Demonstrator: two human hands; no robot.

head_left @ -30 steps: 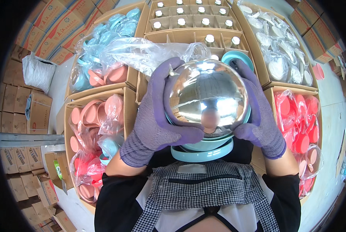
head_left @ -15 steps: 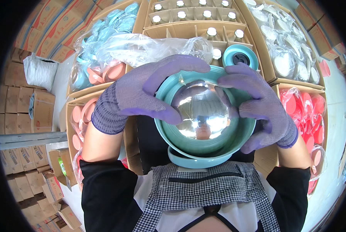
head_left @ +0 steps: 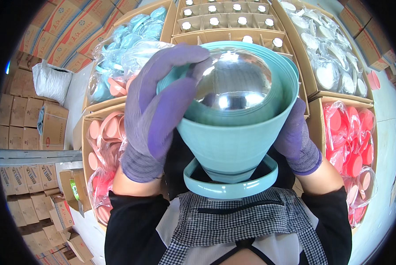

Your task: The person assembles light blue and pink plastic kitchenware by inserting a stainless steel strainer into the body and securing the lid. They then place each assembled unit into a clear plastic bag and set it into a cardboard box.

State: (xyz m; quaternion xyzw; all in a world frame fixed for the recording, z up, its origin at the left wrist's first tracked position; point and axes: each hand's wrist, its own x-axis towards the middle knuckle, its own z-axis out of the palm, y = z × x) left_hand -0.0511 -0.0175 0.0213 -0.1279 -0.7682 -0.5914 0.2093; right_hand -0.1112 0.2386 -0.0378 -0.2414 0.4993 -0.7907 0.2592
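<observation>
A teal plastic thermos flask body (head_left: 233, 141) is tilted in front of my chest, its wide open end up. Inside sits a mirrored silver liner (head_left: 235, 81), its rounded end showing within the rim. A teal loop handle (head_left: 229, 189) stands out at the lower end, near my apron. My left hand (head_left: 160, 99), in a purple-grey glove, is closed round the left rim, fingers reaching over onto the liner's edge. My right hand (head_left: 295, 134), gloved alike, is pressed against the body's right side; its fingertips are hidden behind the flask.
Divided cartons (head_left: 229, 35) of white-topped bottle shapes stand ahead. Boxes hold bagged blue parts (head_left: 138, 31) at far left, white parts (head_left: 328, 53) at far right, pink parts (head_left: 107, 132) near left and red parts (head_left: 348, 137) near right. Stacked cartons (head_left: 27, 119) line the left.
The flask has tipped, bringing its outer side and handle into sight. My right hand has moved from the rim down to the side. A round teal part near the bottles is now hidden.
</observation>
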